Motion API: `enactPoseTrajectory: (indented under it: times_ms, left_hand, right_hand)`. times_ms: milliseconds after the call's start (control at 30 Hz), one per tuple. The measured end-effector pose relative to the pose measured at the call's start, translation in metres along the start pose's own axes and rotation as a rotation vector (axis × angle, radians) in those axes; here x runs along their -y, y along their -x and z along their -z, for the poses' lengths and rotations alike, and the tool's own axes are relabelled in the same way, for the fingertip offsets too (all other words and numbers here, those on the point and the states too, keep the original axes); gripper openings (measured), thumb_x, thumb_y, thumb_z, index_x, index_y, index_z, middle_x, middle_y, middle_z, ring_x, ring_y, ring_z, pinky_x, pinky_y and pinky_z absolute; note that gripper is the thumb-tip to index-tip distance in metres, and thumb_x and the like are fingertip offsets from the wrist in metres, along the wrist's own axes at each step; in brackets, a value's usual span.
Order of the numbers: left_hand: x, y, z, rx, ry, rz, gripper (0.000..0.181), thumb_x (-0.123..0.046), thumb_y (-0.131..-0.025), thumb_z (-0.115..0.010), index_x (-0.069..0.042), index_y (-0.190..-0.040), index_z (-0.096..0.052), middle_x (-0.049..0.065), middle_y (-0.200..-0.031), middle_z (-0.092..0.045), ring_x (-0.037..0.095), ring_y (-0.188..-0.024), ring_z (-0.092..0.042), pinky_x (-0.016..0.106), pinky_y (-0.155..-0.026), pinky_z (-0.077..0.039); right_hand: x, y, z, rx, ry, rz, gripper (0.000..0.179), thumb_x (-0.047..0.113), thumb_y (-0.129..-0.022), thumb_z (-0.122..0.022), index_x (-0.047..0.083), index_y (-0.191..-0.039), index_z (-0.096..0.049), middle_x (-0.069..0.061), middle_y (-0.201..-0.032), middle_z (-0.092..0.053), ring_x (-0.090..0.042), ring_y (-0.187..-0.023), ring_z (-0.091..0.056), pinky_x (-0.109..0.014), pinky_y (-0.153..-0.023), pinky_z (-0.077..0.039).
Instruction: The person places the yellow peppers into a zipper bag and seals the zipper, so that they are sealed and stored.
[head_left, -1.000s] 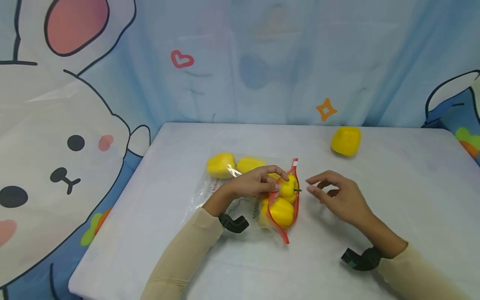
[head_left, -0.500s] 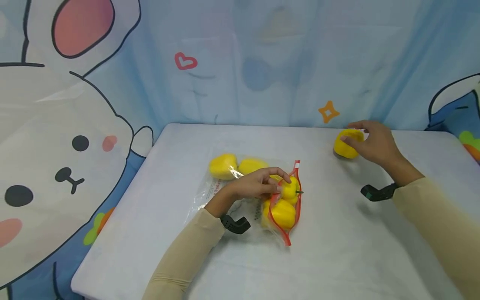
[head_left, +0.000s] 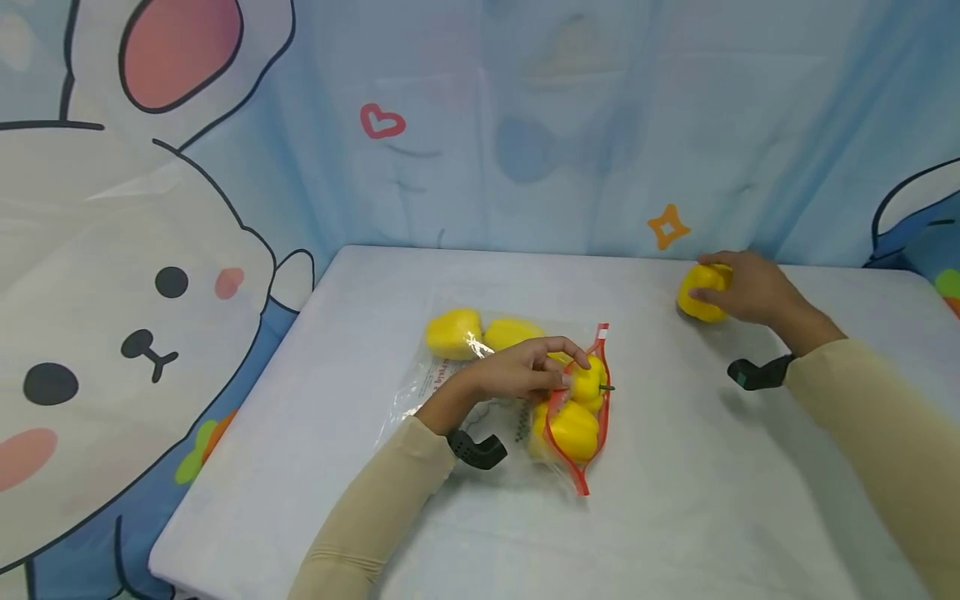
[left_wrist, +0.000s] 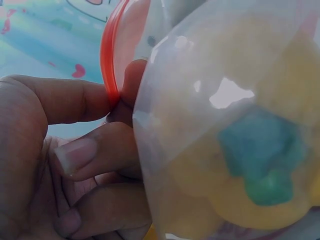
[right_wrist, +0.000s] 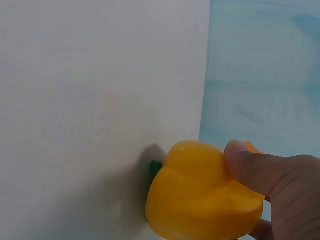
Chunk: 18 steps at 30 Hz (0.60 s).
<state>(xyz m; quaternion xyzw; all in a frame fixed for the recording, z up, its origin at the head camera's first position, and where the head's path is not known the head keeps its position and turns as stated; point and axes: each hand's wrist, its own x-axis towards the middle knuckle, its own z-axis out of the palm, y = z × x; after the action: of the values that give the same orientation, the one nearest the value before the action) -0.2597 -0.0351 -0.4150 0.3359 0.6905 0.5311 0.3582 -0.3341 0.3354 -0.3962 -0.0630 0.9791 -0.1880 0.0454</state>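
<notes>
My right hand (head_left: 753,287) grips a yellow bell pepper (head_left: 701,293) near the table's far edge. In the right wrist view the thumb presses on that pepper (right_wrist: 200,195), whose green stem points at the table. My left hand (head_left: 525,367) pinches the red zip edge (left_wrist: 107,55) of a clear plastic zip bag (head_left: 408,400) lying mid-table. Several yellow peppers are in the bag; one pepper (head_left: 573,429) lies at its parted mouth, and another with a green stem (head_left: 588,383) sits just behind it. Through the plastic, the left wrist view shows a blurred pepper with a green part (left_wrist: 265,150).
The table (head_left: 675,500) has a white cover, and its far edge meets a blue cartoon curtain (head_left: 585,125). A big white cartoon figure (head_left: 112,317) is printed at the left. Black wrist cameras (head_left: 757,373) are strapped to both wrists.
My right hand has moved from beside the bag's mouth to the far right pepper and taken hold of it. My left hand stays at the bag's edge. The head view has shifted slightly.
</notes>
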Motion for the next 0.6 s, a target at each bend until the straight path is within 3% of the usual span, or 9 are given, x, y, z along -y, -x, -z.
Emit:
enactPoseTrajectory:
  times_ms: [600]
  left_hand:
    - [0.000,-0.001,-0.002,-0.010,0.006,0.017,0.030,-0.005,-0.100,-0.050,-0.006,-0.130,-0.047,0.002,-0.064,-0.049,0.013,-0.051,-0.032,0.022,-0.052,-0.032]
  right_hand:
    - [-0.005,0.019,-0.004,-0.055,0.038,0.021,0.073,0.029,-0.085,-0.075,-0.006,-0.140,-0.042,-0.038,-0.131,-0.038,-0.051,-0.112,-0.040,-0.069,-0.094,-0.037]
